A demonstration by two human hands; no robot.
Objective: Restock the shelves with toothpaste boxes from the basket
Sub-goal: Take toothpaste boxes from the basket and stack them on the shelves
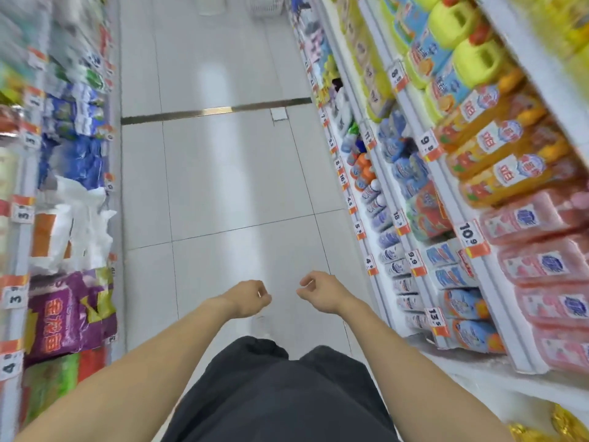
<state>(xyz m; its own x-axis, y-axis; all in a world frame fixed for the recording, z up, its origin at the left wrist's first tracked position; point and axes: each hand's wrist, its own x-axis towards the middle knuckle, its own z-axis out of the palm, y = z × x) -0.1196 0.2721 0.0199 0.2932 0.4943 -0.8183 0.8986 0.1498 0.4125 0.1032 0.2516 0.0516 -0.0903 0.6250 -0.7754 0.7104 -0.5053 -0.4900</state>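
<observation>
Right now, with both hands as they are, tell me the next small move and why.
Probably keep walking up the aisle toward the white basket on the floor at the far end. Both the left hand and the right hand hold nothing, fingers loosely curled, and no toothpaste box is clearly visible within reach, so stock likely has to be fetched first.

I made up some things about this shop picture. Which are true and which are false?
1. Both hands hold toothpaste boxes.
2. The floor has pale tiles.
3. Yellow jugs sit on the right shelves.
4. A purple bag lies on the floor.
1. False. The left hand and right hand hold nothing.
2. True. The floor is pale tile.
3. True. Yellow jugs sit up on the right shelves.
4. False. The purple bag sits on the left shelves.
</observation>
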